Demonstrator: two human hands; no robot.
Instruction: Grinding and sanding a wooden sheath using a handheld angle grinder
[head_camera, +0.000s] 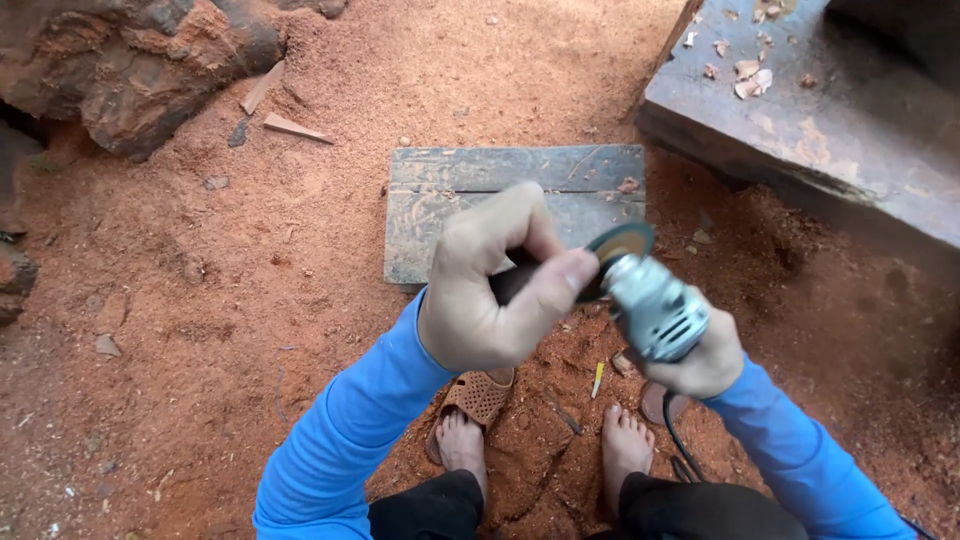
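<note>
My right hand (700, 365) grips the body of a silver angle grinder (655, 305), its head tilted up toward me. A round sanding disc (620, 242) sits on the grinder's head. My left hand (490, 285) is curled around a dark tool (515, 280) pressed against the disc's hub, thumb tip touching the disc's edge. The dark tool is mostly hidden by my fingers. Both arms wear blue sleeves. The grinder's black cord (678, 445) hangs down by my right foot.
A weathered grey plank (470, 190) lies on red sawdust-covered ground. A large dark wooden slab (830, 130) with chips rises at the upper right. A rough log (130, 70) lies upper left. My feet, one on a brown sandal (482, 395), stand below.
</note>
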